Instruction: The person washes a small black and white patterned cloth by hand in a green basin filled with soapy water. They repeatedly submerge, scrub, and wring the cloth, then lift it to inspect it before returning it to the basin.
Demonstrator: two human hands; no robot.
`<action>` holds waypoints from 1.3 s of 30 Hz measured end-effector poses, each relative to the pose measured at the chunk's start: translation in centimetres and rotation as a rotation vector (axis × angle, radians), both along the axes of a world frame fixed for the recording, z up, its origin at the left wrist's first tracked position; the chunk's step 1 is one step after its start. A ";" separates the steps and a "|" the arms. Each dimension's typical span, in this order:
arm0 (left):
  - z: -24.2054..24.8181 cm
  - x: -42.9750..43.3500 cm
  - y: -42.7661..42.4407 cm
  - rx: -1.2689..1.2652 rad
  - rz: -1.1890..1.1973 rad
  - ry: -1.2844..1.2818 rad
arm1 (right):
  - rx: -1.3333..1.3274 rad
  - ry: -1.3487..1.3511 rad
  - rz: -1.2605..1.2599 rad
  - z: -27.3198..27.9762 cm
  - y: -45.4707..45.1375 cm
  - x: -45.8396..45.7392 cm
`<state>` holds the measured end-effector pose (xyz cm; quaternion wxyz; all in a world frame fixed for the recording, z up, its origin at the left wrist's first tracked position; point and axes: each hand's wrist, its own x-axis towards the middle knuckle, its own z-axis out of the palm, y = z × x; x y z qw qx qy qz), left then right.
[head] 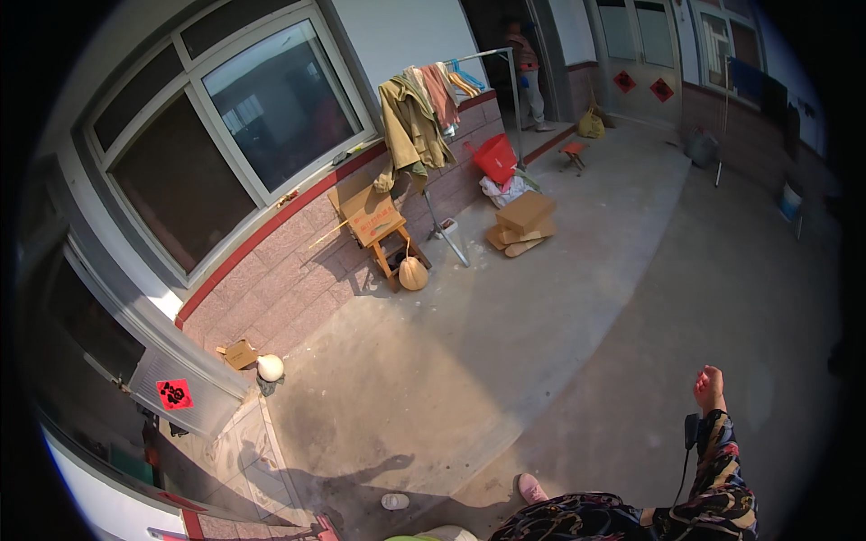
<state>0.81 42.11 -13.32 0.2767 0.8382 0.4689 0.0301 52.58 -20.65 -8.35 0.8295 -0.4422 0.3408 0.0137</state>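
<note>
My right hand (pixel 709 389) hangs at the lower right, over the concrete floor (pixel 433 351). Its fingers are curled, and I see nothing held in it. A small black device (pixel 691 431) with a cable sits by the wrist, against the patterned sleeve (pixel 720 453). My left hand is out of view. Below me a pink shoe (pixel 532 488) shows on the floor. Farther left lies a pale rounded thing (pixel 395 501), too unclear to name. Part of a green and whitish object (pixel 433 534) is cut off by the bottom edge.
Along the wall stand a wooden stool (pixel 383 255) bearing a cardboard box (pixel 371 215), a pumpkin (pixel 413 273) and a clothes rack (pixel 509 81). Stacked cardboard (pixel 525 215) lies beyond. A pale gourd (pixel 270 367) sits near the left door (pixel 196 392). A person (pixel 526 67) is at the far doorway.
</note>
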 end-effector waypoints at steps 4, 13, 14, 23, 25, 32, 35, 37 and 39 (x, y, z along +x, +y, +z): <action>2.3 4.4 4.2 -0.118 0.193 -0.095 | -0.026 0.067 0.056 -1.1 2.6 1.1; 2.6 9.6 10.9 -0.268 0.401 -0.323 | -0.113 0.106 0.040 -0.7 8.1 3.5; 2.3 10.2 11.2 -0.284 0.416 -0.346 | -0.106 0.103 0.052 -0.7 8.8 4.0; -1.9 16.3 13.3 -0.430 0.600 -0.446 | -0.133 0.116 0.106 -1.1 15.9 11.0; -3.4 17.6 13.6 -0.457 0.657 -0.459 | -0.121 0.117 0.125 -1.8 17.6 13.4; -6.3 15.3 12.9 -0.499 0.924 -0.500 | -0.087 0.104 0.274 -0.9 27.8 21.1; -4.3 14.4 12.4 -0.511 0.975 -0.635 | -0.040 0.046 0.549 1.9 37.0 23.7; -1.6 17.0 13.8 -0.574 0.746 -0.783 | 0.031 -0.010 0.769 4.3 44.3 24.1; 2.1 21.9 15.6 -0.619 0.507 -0.990 | 0.165 -0.118 0.972 6.8 51.4 23.0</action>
